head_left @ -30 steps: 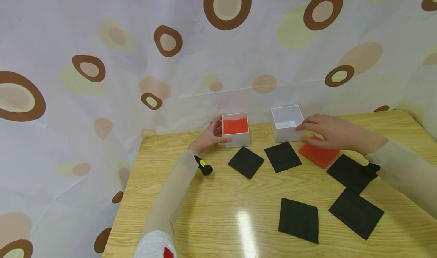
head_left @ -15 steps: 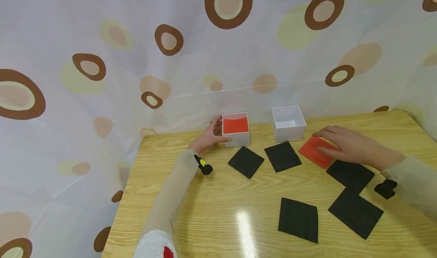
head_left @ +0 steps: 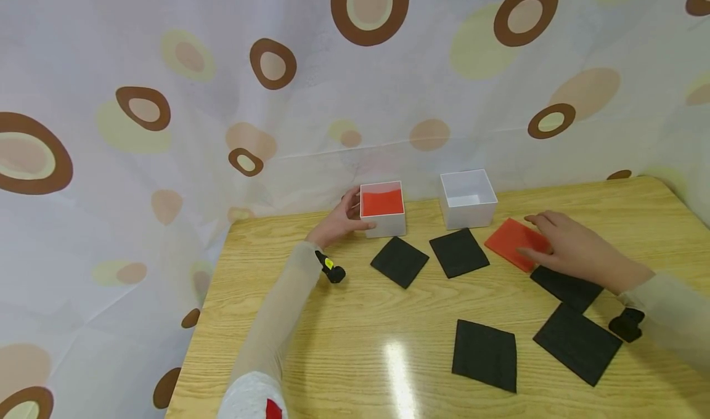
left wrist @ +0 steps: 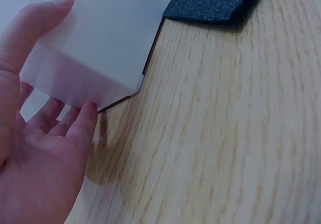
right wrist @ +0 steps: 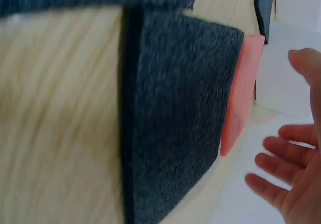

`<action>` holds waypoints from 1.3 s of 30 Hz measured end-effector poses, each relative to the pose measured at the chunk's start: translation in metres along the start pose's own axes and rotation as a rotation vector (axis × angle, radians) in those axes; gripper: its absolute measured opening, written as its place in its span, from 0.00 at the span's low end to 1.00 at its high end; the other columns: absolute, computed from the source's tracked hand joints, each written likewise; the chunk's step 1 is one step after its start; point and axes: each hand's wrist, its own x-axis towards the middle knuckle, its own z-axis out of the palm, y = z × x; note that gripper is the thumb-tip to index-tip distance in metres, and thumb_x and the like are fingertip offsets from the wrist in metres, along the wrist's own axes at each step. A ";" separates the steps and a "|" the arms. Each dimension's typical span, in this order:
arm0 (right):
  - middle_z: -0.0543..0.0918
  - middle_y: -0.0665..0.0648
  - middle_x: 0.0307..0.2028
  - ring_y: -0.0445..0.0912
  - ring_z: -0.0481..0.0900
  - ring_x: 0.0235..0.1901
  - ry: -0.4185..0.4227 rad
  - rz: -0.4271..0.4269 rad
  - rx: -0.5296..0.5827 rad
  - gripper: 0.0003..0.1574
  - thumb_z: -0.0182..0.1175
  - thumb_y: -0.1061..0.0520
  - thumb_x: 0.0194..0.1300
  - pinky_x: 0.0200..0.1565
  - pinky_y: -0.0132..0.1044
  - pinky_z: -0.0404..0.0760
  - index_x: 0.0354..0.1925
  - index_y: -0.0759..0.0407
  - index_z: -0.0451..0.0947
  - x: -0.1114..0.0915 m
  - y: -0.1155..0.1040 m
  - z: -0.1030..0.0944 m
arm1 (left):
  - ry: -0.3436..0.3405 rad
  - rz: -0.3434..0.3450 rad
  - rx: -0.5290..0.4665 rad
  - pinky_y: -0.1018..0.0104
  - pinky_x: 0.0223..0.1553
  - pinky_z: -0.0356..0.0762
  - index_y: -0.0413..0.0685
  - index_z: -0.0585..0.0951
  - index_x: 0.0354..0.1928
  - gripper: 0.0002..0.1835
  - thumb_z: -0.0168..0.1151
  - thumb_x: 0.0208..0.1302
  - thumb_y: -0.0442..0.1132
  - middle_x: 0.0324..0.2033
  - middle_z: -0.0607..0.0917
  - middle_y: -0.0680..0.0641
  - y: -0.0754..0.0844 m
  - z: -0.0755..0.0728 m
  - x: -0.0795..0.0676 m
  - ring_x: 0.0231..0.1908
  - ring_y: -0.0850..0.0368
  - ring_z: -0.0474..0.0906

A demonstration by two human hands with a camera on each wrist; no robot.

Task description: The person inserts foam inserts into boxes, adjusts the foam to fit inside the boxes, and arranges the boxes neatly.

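My left hand [head_left: 338, 225] grips a small white box [head_left: 386, 225] at the back of the table, thumb on its front and fingers round its left side. A red square [head_left: 383, 203] lies inside this open-topped box. In the left wrist view, the thumb presses one wall of the box [left wrist: 110, 33] and fingertips touch another. My right hand [head_left: 582, 252] hovers over the right edge of a red felt-like square [head_left: 506, 243], fingers loosely spread and holding nothing. In the right wrist view, that red square [right wrist: 242, 98] sits beside a thick black square [right wrist: 180, 118].
A second white box [head_left: 471, 215] stands right of the first, nothing in it. Several black squares lie about: one [head_left: 399, 262] before the left box, one [head_left: 459, 254] before the right box, others [head_left: 485, 355] nearer the front. A patterned curtain [head_left: 310, 111] hangs behind the table.
My right hand has drawn back from the right-hand white box, moving right and toward me, to over the red square. My left hand stays on its box.
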 end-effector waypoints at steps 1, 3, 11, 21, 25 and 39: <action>0.78 0.76 0.56 0.69 0.78 0.53 0.000 0.008 -0.003 0.46 0.74 0.44 0.64 0.54 0.65 0.80 0.62 0.77 0.72 -0.001 0.000 0.001 | 0.000 -0.001 0.000 0.52 0.73 0.66 0.59 0.47 0.83 0.53 0.70 0.67 0.28 0.77 0.62 0.47 0.000 0.000 0.000 0.77 0.49 0.59; 0.77 0.77 0.55 0.69 0.78 0.53 -0.004 0.025 -0.009 0.48 0.74 0.43 0.63 0.54 0.66 0.80 0.62 0.79 0.71 -0.002 0.000 0.002 | 0.001 -0.002 -0.002 0.52 0.73 0.66 0.59 0.47 0.83 0.53 0.69 0.67 0.28 0.77 0.62 0.46 0.001 0.000 0.000 0.77 0.49 0.59; 0.74 0.80 0.57 0.71 0.76 0.53 -0.026 0.082 -0.011 0.58 0.73 0.34 0.61 0.54 0.68 0.78 0.65 0.80 0.68 -0.008 0.001 0.010 | -0.004 0.003 -0.001 0.51 0.74 0.65 0.58 0.47 0.83 0.53 0.70 0.66 0.28 0.77 0.62 0.46 0.000 0.000 0.001 0.77 0.48 0.59; 0.73 0.82 0.59 0.74 0.74 0.55 -0.088 0.143 -0.032 0.70 0.70 0.24 0.57 0.55 0.72 0.74 0.68 0.81 0.64 -0.010 -0.001 0.016 | 0.002 0.000 0.004 0.51 0.73 0.65 0.58 0.46 0.83 0.53 0.69 0.67 0.28 0.77 0.62 0.45 0.001 0.001 0.000 0.77 0.47 0.59; 0.73 0.81 0.58 0.73 0.75 0.55 -0.105 0.145 -0.036 0.70 0.71 0.23 0.56 0.54 0.72 0.75 0.68 0.80 0.65 -0.011 -0.002 0.017 | 0.000 -0.009 0.004 0.51 0.73 0.66 0.58 0.46 0.83 0.53 0.69 0.67 0.28 0.78 0.61 0.46 0.001 0.001 -0.001 0.77 0.48 0.59; 0.75 0.80 0.55 0.72 0.76 0.52 -0.106 0.138 -0.076 0.70 0.71 0.22 0.54 0.52 0.71 0.76 0.65 0.80 0.68 -0.011 -0.002 0.019 | 0.011 -0.021 0.003 0.51 0.74 0.64 0.58 0.45 0.84 0.54 0.69 0.67 0.27 0.78 0.61 0.46 0.004 0.002 -0.003 0.78 0.48 0.57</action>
